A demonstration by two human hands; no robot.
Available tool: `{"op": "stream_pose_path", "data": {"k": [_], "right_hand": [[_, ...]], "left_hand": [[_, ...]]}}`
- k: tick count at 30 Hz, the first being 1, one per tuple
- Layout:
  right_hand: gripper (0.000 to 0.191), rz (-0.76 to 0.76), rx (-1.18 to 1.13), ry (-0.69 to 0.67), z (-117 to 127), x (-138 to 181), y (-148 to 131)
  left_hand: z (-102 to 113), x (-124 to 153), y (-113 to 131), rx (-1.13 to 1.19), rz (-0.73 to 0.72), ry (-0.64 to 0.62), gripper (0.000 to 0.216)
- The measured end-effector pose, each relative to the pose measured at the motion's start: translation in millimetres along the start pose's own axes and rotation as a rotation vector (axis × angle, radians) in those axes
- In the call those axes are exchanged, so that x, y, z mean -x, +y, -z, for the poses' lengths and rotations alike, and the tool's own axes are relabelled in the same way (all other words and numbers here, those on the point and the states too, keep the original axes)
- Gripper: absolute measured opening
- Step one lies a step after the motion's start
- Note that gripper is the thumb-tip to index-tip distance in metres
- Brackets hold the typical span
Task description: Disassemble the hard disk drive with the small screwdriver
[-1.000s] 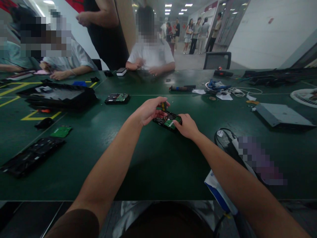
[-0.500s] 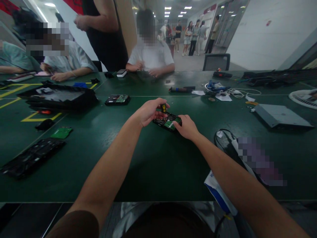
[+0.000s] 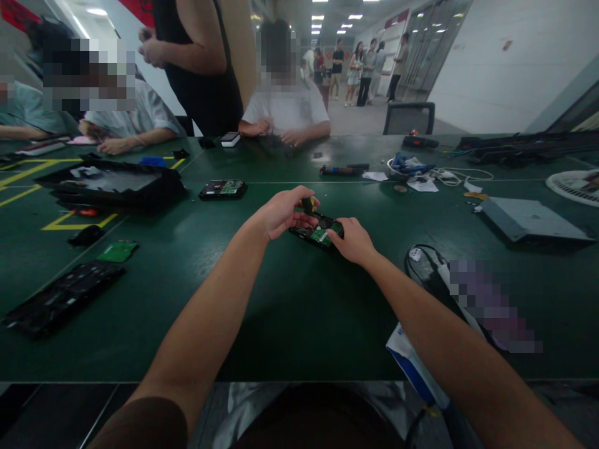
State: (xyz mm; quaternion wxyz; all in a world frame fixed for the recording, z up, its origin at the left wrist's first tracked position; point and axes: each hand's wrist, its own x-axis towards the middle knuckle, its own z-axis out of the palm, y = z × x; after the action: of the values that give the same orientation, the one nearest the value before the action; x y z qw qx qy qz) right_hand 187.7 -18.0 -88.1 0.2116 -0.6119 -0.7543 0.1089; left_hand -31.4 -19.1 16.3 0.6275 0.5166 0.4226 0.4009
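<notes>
A hard drive (image 3: pixel 317 231) lies circuit board up on the green table (image 3: pixel 290 312), straight ahead of me. My left hand (image 3: pixel 283 212) is closed round a small screwdriver with a black and yellow handle (image 3: pixel 308 204), held upright over the drive's far end. My right hand (image 3: pixel 354 240) grips the drive's near right corner, fingers curled onto its edge.
A second hard drive (image 3: pixel 223 189) lies further left. Black laptop shells (image 3: pixel 110 181) and a black panel (image 3: pixel 56 298) sit at the left, with a green board (image 3: pixel 116 251) between. A grey box (image 3: pixel 528 218), cables (image 3: pixel 449 173) and a blue-white packet (image 3: pixel 412 362) are on the right. Other people sit across the table.
Both hands stay on the drive. The screwdriver in my left hand has barely shifted; the view has tilted slightly.
</notes>
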Motion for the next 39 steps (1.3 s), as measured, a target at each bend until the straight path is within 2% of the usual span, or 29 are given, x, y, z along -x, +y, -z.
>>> {"op": "stream_pose_path", "data": {"k": [6, 12, 19, 28, 33, 39], "right_hand": [[0.057, 0.002, -0.008, 0.003, -1.2, -1.1, 1.4], [0.056, -0.002, -0.021, -0.006, 1.9, 0.3, -0.7], [0.059, -0.006, -0.019, -0.008, 1.5, 0.0, -1.0], [0.055, -0.008, -0.005, -0.009, 0.1, -0.6, 0.6], [0.055, 0.014, 0.004, 0.006, 1.1, 0.2, -1.4], [0.055, -0.007, -0.014, -0.008, 1.3, 0.2, -1.2]], "left_hand": [[-1.8, 3.9, 3.2, -0.089, -0.015, -0.045, 0.026], [0.8, 3.5, 2.9, 0.019, 0.011, -0.038, 0.027], [1.7, 2.5, 3.6, -0.080, -0.040, 0.005, 0.028], [-1.6, 1.2, -0.7, 0.095, 0.023, -0.091, 0.029], [-1.4, 1.4, -0.7, 0.028, -0.011, -0.030, 0.030], [-1.3, 1.3, -1.1, 0.039, 0.034, -0.055, 0.031]]}}
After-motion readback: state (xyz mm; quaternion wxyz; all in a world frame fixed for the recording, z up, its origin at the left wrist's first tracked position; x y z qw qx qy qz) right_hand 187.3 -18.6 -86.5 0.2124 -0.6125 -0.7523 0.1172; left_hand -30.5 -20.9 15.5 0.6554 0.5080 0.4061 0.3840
